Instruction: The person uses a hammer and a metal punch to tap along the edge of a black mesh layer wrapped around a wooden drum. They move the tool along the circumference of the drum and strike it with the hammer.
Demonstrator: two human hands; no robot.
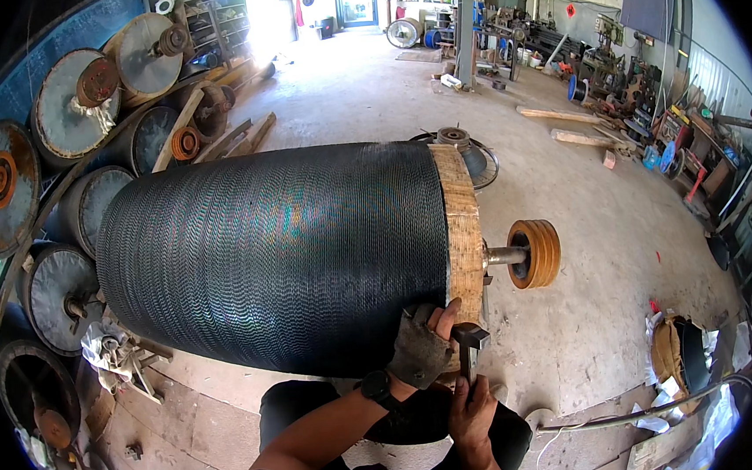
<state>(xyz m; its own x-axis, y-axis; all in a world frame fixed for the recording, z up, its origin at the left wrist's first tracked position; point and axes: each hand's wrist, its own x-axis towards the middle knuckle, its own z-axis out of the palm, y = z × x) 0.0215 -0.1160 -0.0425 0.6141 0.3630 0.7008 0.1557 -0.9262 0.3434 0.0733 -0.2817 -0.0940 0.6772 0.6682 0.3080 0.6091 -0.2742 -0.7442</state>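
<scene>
The shelves [222, 16] at the far left hold small things too faint to tell apart, while a brown wrap [668, 349] at the lower right lies around something dark. A rack [36, 231] along the left bears metal-ended drums [74, 104], several of them rusty at the hub. The black roller [280, 251] lies on its side across the middle, right in front of the person, a tan band [462, 228] around its right end and a grooved pulley [536, 253] jutting out on a shaft. The right hand [473, 413] is wrapped around the handle of a hammer [473, 340], its head near the band's lower part. The left hand [422, 348] (gloved, with some fingers bare) rests at the roller's end, thumb side by the band; whether it pinches anything I cannot tell. A wheel [476, 161] sits just behind the band. Planks [249, 134] lie beyond the roller, timbers [561, 114] cross the floor farther right, and a hose [620, 419] runs across the lower right, past the wrap.
</scene>
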